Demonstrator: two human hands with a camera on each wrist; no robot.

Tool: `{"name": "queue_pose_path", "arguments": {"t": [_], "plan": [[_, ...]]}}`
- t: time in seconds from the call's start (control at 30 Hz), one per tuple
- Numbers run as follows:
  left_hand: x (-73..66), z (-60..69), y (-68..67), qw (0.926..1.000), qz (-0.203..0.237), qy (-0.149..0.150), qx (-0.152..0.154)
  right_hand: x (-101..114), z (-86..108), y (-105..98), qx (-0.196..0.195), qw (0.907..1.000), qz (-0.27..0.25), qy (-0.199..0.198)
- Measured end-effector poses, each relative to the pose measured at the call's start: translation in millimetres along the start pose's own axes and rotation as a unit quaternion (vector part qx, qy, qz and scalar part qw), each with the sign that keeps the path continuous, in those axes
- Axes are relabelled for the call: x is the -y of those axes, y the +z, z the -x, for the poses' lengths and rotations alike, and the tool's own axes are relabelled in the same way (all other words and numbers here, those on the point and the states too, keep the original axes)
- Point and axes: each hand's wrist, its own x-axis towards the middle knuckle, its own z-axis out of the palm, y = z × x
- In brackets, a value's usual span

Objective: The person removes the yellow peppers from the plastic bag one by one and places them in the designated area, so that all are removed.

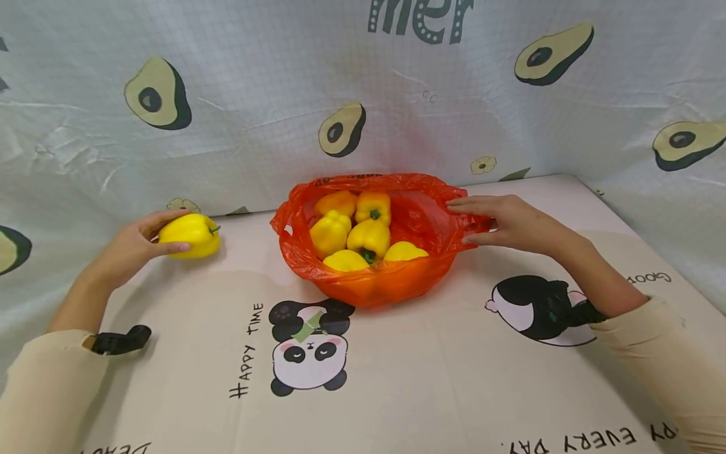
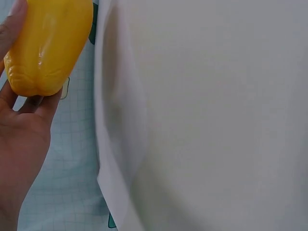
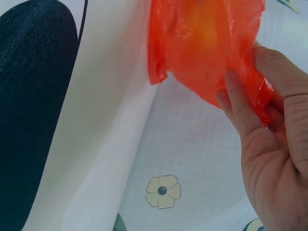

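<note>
A yellow bell pepper (image 1: 190, 236) with a green stem is in my left hand (image 1: 127, 249), at the left of the table. Thumb and fingers grip it from its left side; the left wrist view shows the same pepper (image 2: 50, 45) up close. In the middle, a red plastic bag (image 1: 374, 287) lies with its mouth spread wide. Several yellow peppers (image 1: 368, 238) sit inside it, some partly hidden by its front rim. My right hand (image 1: 518, 224) pinches the bag's right edge, and in the right wrist view the crumpled plastic (image 3: 250, 91) runs between thumb and fingers.
A pale printed cloth (image 1: 431, 378) covers the table, with a panda picture (image 1: 309, 353) in front of the bag. Behind stands a light sheet (image 1: 255, 126) printed with avocados. A dark strap (image 1: 121, 340) circles the left wrist.
</note>
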Motion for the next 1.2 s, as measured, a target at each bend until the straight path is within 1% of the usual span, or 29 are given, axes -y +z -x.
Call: {"name": "queue_pose_path", "arguments": {"t": [0.1, 0.27, 0.37, 0.47, 0.57, 0.63, 0.7, 0.8, 0.87, 1.07, 1.13, 1.2], "plan": [[3.3, -3.5, -4.0, 1.0000, 0.002, 0.000, -0.003, -0.1, 0.9, -0.4, -0.001, 1.0000, -0.001, 0.000], [14.0, -7.1, -10.1, 0.9999, 0.010, -0.011, -0.002, -0.8, 0.4, 0.7, -0.004, 1.0000, -0.007, 0.000], [19.8, -7.0, -13.3, 0.9994, 0.031, -0.012, -0.002, -1.7, -1.4, 2.5, -0.003, 0.9999, -0.010, 0.005], [19.4, -8.4, -15.0, 0.9994, 0.028, -0.018, -0.003, -1.9, -2.0, 3.0, -0.004, 0.9999, -0.007, 0.013], [14.8, -13.7, -14.1, 0.9993, 0.024, -0.028, 0.008, -1.4, -0.1, 2.3, -0.001, 0.9998, -0.008, 0.016], [13.3, -18.5, -12.3, 0.9984, 0.039, -0.035, 0.023, -1.3, 1.7, 2.5, 0.001, 0.9998, -0.009, 0.016], [14.8, -23.1, -10.8, 0.9961, 0.067, -0.041, 0.040, -1.5, 3.4, 2.9, 0.002, 0.9998, -0.011, 0.015], [20.3, -26.9, -10.2, 0.9932, 0.091, -0.050, 0.053, -3.2, 4.2, 4.3, 0.001, 0.9999, -0.009, 0.012], [23.5, -27.2, -10.7, 0.9918, 0.101, -0.056, 0.054, -4.0, 4.2, 4.4, 0.000, 0.9999, -0.009, 0.013], [28.2, -24.5, -9.7, 0.9859, 0.149, -0.051, 0.058, -3.6, 5.5, 2.3, 0.000, 0.9999, -0.006, 0.013], [30.2, -22.3, -8.5, 0.9846, 0.158, -0.043, 0.060, -3.4, 5.5, 2.0, 0.001, 0.9999, -0.008, 0.007], [32.1, -20.1, -7.6, 0.9818, 0.177, -0.030, 0.061, -2.6, 5.2, 1.6, 0.004, 0.9999, -0.012, 0.004]]}}
